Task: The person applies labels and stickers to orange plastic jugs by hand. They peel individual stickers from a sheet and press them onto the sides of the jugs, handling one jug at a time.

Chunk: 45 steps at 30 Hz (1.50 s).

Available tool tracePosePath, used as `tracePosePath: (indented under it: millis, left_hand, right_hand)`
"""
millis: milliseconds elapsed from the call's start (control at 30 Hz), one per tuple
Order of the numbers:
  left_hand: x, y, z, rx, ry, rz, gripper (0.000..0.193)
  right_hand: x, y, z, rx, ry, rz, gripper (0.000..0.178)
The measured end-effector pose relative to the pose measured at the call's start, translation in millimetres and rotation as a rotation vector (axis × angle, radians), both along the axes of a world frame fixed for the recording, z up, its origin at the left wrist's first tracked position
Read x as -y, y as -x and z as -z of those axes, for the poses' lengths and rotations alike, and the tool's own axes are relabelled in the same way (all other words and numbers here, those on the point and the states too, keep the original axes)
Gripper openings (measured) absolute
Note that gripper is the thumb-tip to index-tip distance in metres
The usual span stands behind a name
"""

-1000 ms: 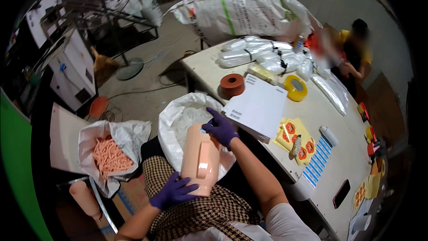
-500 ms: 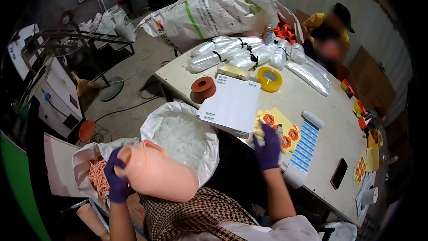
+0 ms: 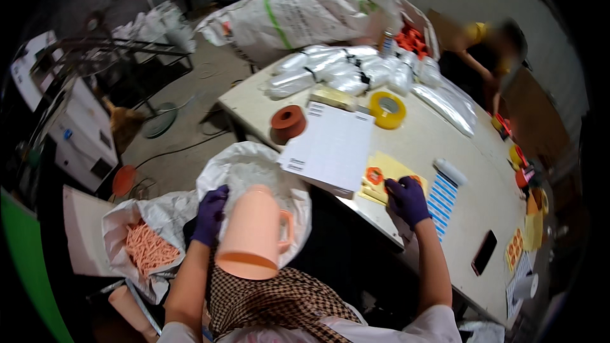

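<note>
A peach-coloured plastic jug [image 3: 249, 232] with a side handle lies tilted over my lap. Its wide open end faces me and its narrower end points toward a white bag of clear plastic pieces [image 3: 244, 176]. My left hand [image 3: 211, 215], in a purple glove, is close against the jug's left side with fingers curled; whether it grips the jug is unclear. Over a yellow sheet of round red-orange stickers [image 3: 379, 160], my right hand [image 3: 408, 202], also gloved in purple, has its fingertips drawn together. What they pinch, if anything, is hidden.
White printed sheets [image 3: 333, 146], brown tape [image 3: 288, 122], yellow tape [image 3: 386, 110] and a blue-striped label roll [image 3: 443, 200] lie on the table [image 3: 464, 248]. A phone [image 3: 484, 253] lies right. Left stands a bag of peach plastic strips [image 3: 147, 248]. Another person [image 3: 473, 57] is at the far right.
The jug has swung round from lying sideways to its wide end facing me. My left hand has moved right and up from its neck. My right hand has shifted right over the stickers.
</note>
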State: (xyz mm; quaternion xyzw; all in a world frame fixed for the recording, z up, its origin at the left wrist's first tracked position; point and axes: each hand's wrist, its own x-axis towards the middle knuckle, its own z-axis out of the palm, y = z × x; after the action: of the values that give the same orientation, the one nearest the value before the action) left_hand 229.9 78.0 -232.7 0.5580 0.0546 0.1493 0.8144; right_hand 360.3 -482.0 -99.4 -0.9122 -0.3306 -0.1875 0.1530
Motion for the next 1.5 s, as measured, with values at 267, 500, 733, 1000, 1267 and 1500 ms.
tracePosePath:
  millis: [267, 500, 733, 1000, 1267, 1500]
  left_hand:
    - [117, -10, -189, 0.443, -1.124, 0.073, 0.034]
    - [314, -65, -191, 0.882, -1.411, 0.512, 0.056]
    - [413, -108, -96, 0.783, -1.467, 0.353, 0.065]
    - [412, -109, -92, 0.784, -1.397, 0.386, 0.065]
    - [409, -111, -91, 0.755, -1.396, 0.402, 0.065]
    - [414, -111, -89, 0.762, -1.380, 0.426, 0.064]
  right_hand:
    - [46, 49, -32, 0.058, -0.253, 0.410, 0.035]
    - [71, 71, -11, 0.167, -0.148, 0.473, 0.033]
    - [73, 59, 6, 0.008, -0.076, 0.444, 0.023]
    - [72, 23, 8, -0.029, 0.058, 0.465, 0.026]
    - [81, 25, -24, -0.257, -0.020, 0.406, 0.025]
    - [74, 26, 7, -0.112, -0.007, 0.463, 0.023]
